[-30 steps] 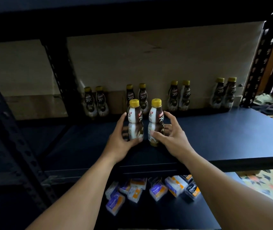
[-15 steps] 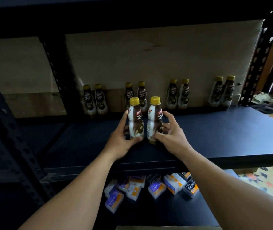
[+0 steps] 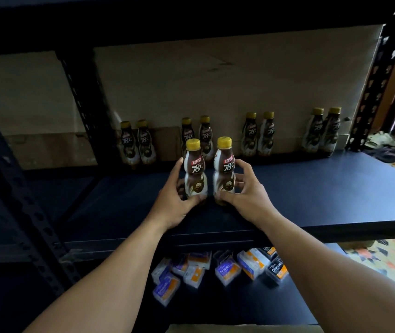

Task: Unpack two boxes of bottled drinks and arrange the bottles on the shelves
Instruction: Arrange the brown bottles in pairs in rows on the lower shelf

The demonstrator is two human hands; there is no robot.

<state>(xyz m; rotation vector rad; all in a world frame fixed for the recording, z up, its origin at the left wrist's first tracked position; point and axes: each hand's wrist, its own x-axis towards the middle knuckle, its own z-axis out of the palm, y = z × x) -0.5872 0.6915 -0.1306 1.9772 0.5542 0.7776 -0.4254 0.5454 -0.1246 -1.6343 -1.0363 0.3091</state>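
Two brown coffee bottles with yellow caps stand upright side by side on the dark blue shelf (image 3: 324, 188). My left hand (image 3: 175, 200) grips the left bottle (image 3: 195, 169) around its lower half. My right hand (image 3: 247, 195) grips the right bottle (image 3: 224, 167) the same way. Behind them, several matching bottles stand in pairs along the shelf's back: one pair at the left (image 3: 136, 145), one in the middle (image 3: 203, 133), one right of centre (image 3: 259, 135) and one at the far right (image 3: 324, 131).
Black perforated uprights (image 3: 374, 85) frame the shelf, and another shelf board (image 3: 191, 18) hangs low overhead. Several small blue, orange and black packets (image 3: 225, 270) lie on the lower shelf beneath my arms. Patterned floor (image 3: 384, 260) shows at the right.
Both hands have slid the two bottles slightly further back on the shelf, keeping them together. The grips are unchanged.
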